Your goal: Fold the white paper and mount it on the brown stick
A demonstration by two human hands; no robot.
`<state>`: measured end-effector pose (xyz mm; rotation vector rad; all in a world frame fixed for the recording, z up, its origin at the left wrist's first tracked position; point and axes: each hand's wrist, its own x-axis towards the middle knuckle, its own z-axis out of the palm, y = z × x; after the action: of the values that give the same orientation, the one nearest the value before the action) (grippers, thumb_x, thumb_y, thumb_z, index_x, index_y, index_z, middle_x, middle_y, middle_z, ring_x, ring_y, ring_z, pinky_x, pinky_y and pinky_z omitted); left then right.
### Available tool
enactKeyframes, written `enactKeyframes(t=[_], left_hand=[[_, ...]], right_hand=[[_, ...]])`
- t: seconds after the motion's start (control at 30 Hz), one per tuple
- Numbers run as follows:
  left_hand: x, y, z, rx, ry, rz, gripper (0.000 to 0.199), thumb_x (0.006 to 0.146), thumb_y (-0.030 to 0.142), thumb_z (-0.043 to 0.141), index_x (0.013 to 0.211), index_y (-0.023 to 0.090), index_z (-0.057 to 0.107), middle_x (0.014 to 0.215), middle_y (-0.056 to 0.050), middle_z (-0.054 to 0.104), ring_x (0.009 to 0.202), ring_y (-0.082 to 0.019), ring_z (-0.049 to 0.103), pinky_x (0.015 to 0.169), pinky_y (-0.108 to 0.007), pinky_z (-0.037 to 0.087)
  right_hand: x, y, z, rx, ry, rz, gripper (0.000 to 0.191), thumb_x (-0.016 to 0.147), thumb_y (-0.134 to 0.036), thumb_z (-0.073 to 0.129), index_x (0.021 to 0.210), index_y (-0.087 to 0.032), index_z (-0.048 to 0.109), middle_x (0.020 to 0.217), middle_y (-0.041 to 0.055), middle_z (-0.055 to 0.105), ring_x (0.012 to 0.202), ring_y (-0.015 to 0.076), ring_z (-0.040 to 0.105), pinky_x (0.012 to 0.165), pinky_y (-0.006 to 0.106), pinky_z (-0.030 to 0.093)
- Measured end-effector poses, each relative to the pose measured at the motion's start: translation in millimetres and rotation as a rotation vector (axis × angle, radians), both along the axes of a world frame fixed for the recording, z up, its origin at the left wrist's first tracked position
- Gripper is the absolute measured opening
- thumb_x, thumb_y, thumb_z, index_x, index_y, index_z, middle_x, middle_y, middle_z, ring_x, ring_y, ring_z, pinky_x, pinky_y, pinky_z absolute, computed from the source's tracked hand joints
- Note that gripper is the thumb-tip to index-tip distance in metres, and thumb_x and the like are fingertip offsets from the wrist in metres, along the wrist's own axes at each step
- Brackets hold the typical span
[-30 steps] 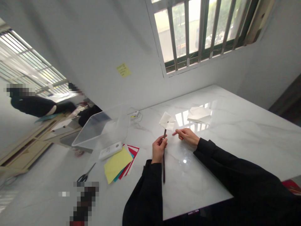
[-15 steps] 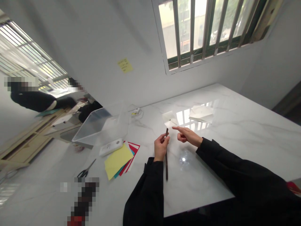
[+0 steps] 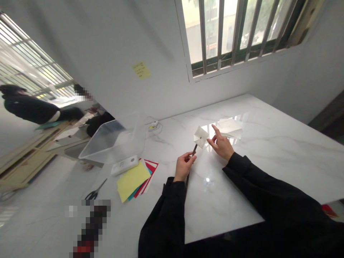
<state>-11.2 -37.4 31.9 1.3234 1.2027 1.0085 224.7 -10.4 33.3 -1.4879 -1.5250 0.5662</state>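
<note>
Left sleeve [image 3: 161,218] and right sleeve [image 3: 271,190]: black, long, plain and loosely cut, with soft, slightly bunched cuffs at the wrists. Past those cuffs, a bare left hand [image 3: 184,166] and a bare right hand [image 3: 221,146].

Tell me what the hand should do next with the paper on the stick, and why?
I think the right hand should gently flick one corner of the white folded paper. Its raised fingers look very close to the paper without touching it, and the left hand grips the dark stick below, holding the paper up.
</note>
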Motion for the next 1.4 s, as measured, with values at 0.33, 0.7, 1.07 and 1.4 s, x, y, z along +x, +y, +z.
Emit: enactKeyframes(t=[0.33,0.7,1.07,1.4], left_hand=[[-3.3,2.2,-6.1,0.002,-0.035,0.000,0.051,0.075,0.050,0.084,0.108,0.012,0.081,0.060,0.004,0.051,0.057,-0.009,0.040,0.059,-0.025,0.029],[-2.4,1.8,-5.2,-0.014,-0.069,0.014,0.051,0.072,0.050,0.087,0.107,0.013,0.082,0.060,0.003,0.052,0.059,-0.010,0.041,0.059,-0.025,0.031],[-2.5,3.1,-6.8,-0.023,-0.093,0.004,0.051,0.073,0.048,0.086,0.108,0.012,0.080,0.060,0.005,0.049,0.057,-0.008,0.036,0.057,-0.024,0.026],[-3.0,2.7,-6.5,-0.020,-0.063,-0.007,0.051,0.075,0.049,0.085,0.109,0.012,0.080,0.060,0.005,0.049,0.057,-0.008,0.036,0.058,-0.025,0.027]], right_hand=[[21.1,7.4,-5.9,-0.147,-0.403,0.051,0.035,0.094,-0.021,0.044,0.086,-0.019,0.078,0.082,0.0078,0.075,0.078,0.0218,0.066,0.074,0.030,0.041],[17.7,8.1,-9.5,-0.149,-0.343,0.077,0.031,0.088,-0.021,0.048,0.079,-0.020,0.078,0.081,0.0068,0.075,0.079,0.0213,0.064,0.073,0.030,0.039],[13.5,1.5,1.6,-0.092,-0.371,-0.063,0.043,0.089,-0.024,0.049,0.122,-0.018,0.076,0.078,0.0051,0.073,0.073,0.0220,0.064,0.071,0.030,0.040],[12.3,1.3,0.9,-0.026,-0.312,-0.105,0.053,0.091,-0.021,0.046,0.140,-0.017,0.065,0.072,0.0032,0.069,0.068,0.0224,0.060,0.070,0.031,0.039]])
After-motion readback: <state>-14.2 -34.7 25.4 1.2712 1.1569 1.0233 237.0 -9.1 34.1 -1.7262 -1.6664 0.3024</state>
